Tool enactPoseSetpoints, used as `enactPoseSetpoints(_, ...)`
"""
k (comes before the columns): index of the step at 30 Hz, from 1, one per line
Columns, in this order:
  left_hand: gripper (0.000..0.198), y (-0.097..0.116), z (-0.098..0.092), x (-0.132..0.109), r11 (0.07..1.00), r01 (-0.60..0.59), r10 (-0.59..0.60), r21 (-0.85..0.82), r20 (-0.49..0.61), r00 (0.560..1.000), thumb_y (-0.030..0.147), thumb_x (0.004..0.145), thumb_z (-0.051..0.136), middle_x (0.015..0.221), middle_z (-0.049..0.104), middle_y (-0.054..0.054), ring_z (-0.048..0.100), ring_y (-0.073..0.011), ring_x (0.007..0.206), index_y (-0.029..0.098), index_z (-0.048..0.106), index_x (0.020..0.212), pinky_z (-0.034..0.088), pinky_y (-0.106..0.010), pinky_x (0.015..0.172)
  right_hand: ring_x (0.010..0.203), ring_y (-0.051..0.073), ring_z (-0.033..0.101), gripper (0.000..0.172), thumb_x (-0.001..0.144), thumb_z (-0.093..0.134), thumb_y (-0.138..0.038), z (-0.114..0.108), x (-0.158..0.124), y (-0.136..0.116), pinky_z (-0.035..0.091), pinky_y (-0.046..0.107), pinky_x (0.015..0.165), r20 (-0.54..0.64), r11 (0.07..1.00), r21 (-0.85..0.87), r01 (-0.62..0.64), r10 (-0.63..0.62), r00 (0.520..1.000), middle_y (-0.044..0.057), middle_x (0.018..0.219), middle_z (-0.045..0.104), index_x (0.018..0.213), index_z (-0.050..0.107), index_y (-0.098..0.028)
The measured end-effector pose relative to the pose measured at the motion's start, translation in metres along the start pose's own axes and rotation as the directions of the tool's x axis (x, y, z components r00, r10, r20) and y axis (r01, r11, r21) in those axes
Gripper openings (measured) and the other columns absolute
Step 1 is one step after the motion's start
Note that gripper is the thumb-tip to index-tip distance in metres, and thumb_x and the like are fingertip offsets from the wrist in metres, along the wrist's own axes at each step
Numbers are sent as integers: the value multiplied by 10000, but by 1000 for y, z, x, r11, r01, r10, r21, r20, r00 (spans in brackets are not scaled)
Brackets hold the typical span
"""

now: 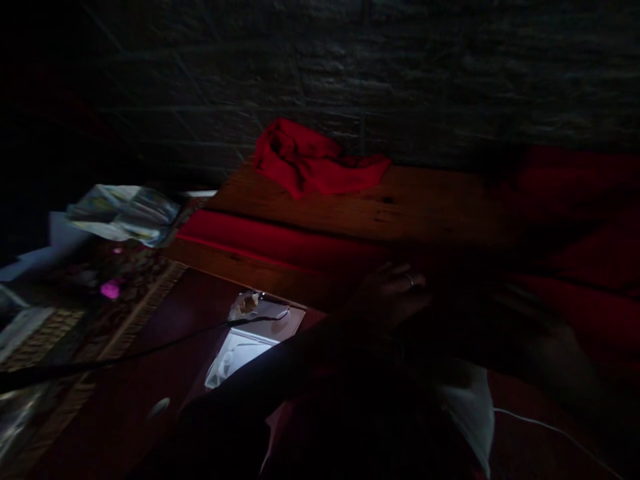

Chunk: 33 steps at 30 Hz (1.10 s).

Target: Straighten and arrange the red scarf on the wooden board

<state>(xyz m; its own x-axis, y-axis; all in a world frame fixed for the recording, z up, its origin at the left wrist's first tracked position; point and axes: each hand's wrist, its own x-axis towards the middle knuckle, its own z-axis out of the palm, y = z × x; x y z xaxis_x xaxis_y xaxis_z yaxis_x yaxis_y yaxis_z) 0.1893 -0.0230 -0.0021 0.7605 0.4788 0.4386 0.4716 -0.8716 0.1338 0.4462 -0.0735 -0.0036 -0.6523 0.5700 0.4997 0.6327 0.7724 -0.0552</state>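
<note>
My left hand (pixel 395 293), with a ring on one finger, lies over the near edge of the wooden board, on a red cloth strip (pixel 280 243). Its fingers look slightly apart and I see nothing between them. To the right, my right hand (pixel 540 320) is dark and smeared by motion beside more red cloth (pixel 575 300). Its fingers cannot be made out. A crumpled red cloth piece (pixel 320 163) rests at the far side of the wooden board (pixel 400 200). Deep shadow hides much of the area between the hands.
A brick wall (pixel 325 67) stands behind the board. Left of my arm are an open white case (pixel 250 347), a dark cord (pixel 150 357), a fringed rug (pixel 135 307) and a crumpled plastic bag (pixel 125 213). A thin white cable (pixel 540 423) runs at lower right.
</note>
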Motion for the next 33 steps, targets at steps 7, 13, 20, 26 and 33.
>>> enactPoseSetpoints(7, 263, 7, -4, -2, 999, -9, 5, 52, 80, 997, 245, 1021, 456, 1104, 672, -72, 562, -193, 1023, 171, 699, 1090, 438, -327, 865, 1030, 317, 629, 504, 974, 502, -227, 4, -9, 0, 508, 465, 880, 40, 991, -131, 13, -8, 999, 129, 1129, 680, 1473, 455, -178)
enactPoseSetpoints(13, 289, 8, 4, -1, 999, -11, 11, 47, 11, 1000, 218, 1017, 444, 1116, 698, -85, 586, -198, 992, 139, 678, 1166, 464, -338, 856, 916, 312, 669, 681, 979, 436, -250, -1, -9, -2, 520, 462, 718, -24, 971, -237, 9, -15, 1000, 170, 1084, 716, 1608, 188, -177)
enactPoseSetpoints(20, 298, 19, 10, 18, 996, -71, 71, 48, 1, 997, 188, 1013, 428, 1026, 721, -100, 617, -196, 943, 103, 682, 1143, 473, -346, 826, 856, 318, 684, 722, 938, 444, -168, -5, -9, -7, 481, 475, 633, -127, 970, -230, -74, 46, 991, 121, 994, 750, 1601, 186, -293)
enactPoseSetpoints(26, 190, 21, 19, 24, 998, -22, 20, 64, 31, 999, 190, 965, 527, 852, 688, -65, 601, -199, 875, 143, 700, 899, 475, -332, 779, 871, 332, 644, 682, 935, 498, -178, -3, -16, -5, 484, 472, 725, -76, 969, -229, -96, 81, 994, 144, 993, 725, 1581, 300, -268)
enactPoseSetpoints(33, 214, 20, 14, 23, 1000, 4, -3, 18, -75, 997, 126, 967, 500, 1011, 719, -88, 631, -195, 940, 117, 684, 1075, 529, -307, 820, 875, 261, 578, 338, 962, 476, -118, -6, -16, -7, 509, 379, 734, -78, 956, -216, -197, 184, 980, 115, 955, 678, 1229, 680, -158)
